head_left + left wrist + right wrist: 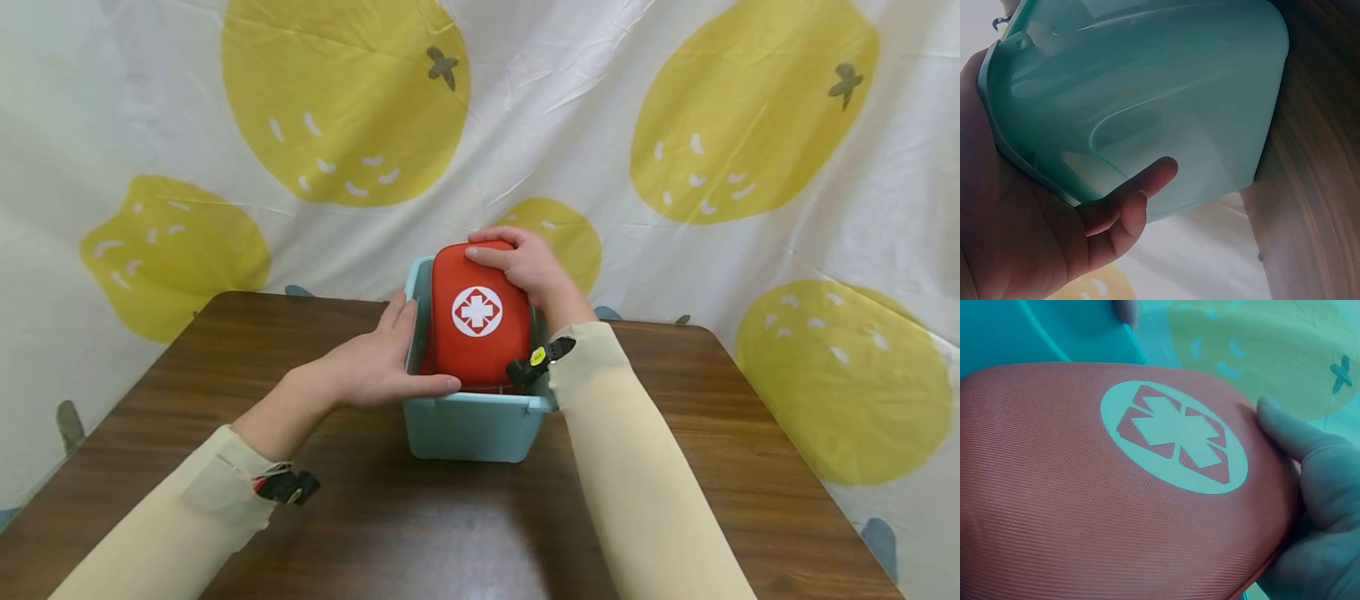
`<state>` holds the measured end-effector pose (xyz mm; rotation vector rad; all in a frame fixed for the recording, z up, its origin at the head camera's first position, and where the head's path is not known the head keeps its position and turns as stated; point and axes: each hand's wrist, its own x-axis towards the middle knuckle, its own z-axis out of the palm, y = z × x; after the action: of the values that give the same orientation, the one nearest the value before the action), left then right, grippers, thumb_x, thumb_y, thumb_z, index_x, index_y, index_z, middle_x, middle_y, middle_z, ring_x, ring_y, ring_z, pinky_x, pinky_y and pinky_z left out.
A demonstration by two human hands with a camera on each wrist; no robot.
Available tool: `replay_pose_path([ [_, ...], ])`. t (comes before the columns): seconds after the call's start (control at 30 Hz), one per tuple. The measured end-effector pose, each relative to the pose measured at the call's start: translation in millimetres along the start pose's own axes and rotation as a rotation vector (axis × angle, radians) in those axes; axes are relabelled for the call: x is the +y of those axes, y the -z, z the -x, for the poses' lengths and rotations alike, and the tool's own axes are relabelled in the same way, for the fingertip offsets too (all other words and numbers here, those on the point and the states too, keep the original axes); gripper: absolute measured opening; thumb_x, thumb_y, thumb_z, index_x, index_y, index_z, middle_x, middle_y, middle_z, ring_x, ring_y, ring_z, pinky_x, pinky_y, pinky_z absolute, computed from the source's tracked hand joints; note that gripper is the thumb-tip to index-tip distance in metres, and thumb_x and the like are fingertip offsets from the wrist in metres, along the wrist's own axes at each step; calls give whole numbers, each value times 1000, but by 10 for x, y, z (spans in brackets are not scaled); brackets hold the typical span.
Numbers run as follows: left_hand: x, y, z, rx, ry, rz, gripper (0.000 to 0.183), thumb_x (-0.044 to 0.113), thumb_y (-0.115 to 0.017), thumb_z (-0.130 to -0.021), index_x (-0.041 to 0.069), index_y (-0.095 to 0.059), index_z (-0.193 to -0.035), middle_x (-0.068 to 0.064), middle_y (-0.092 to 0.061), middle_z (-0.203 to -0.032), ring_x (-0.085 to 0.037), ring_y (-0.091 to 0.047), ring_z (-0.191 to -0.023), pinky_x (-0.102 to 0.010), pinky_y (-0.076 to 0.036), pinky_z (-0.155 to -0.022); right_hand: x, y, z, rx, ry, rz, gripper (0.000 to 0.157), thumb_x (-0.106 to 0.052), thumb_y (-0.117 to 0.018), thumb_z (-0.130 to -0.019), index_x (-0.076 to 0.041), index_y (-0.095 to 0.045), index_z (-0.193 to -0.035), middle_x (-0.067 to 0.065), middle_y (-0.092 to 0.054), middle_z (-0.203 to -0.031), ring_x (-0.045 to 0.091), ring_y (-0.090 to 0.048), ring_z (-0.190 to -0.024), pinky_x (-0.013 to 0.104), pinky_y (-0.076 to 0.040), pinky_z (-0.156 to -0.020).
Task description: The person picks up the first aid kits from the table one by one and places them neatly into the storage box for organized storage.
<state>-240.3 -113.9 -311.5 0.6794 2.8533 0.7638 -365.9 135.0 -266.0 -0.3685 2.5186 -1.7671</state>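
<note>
A red first aid kit point(483, 354) with a white cross emblem stands upright, partly inside a light blue-green plastic bin point(472, 429). My right hand point(521, 262) grips the top edge of the kit, its thumb on the front face. In the right wrist view, the kit point(1072, 481) fills much of the picture beside the thumb. My left hand point(378, 362) holds the bin's near left corner, with the thumb along the front rim. Fingers of the left hand point(1041, 231) lie against the bin's outer wall in the left wrist view. The kit hides most of the bin's inside.
The bin stands on a brown wood-grain table point(300, 517), towards its far side. Behind the table hangs a white curtain point(525, 108) printed with yellow fruit. Small black cameras are strapped to both wrists over the pale sleeves point(637, 450).
</note>
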Motion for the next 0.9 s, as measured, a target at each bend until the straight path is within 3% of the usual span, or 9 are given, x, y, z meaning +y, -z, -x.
replay_pose_path([
  [0.23, -11, -10, -7, 6, -5, -3, 137, 83, -67, -89, 2, 1, -175, -17, 4, -185, -40, -68, -128, -53, -55, -115, 39, -7, -2, -38, -23, 104, 41, -29, -83, -99, -18, -76, -138, 8, -75, -111, 19, -70, -86, 29, -60, -79],
  [0.5, -13, -8, -15, -7, 5, 10, 137, 82, -68, -88, 2, 1, -175, -17, 4, -185, -40, -64, -134, -53, -55, -115, 50, -1, 16, -80, -67, 200, 39, -28, -82, -99, -16, -77, -136, 10, -71, -133, 24, -70, -98, 34, -60, -86],
  [0.7, -15, -10, -12, -13, 8, 11, 137, 82, -68, -89, 2, 3, -175, -17, 7, -185, -40, -64, -134, -53, -56, -114, 44, -9, 35, -95, -109, 184, 39, -21, -79, -101, -12, -75, -139, 13, -74, -139, 28, -71, -111, 38, -59, -97],
  [0.9, -11, -10, -11, -4, 2, 17, 137, 82, -68, -88, 4, 3, -176, -16, 3, -184, -38, -65, -131, -53, -59, -110, 57, -12, 19, -70, -50, 146, 42, -9, -74, -101, -2, -70, -143, 20, -72, -144, 29, -69, -123, 41, -53, -107],
])
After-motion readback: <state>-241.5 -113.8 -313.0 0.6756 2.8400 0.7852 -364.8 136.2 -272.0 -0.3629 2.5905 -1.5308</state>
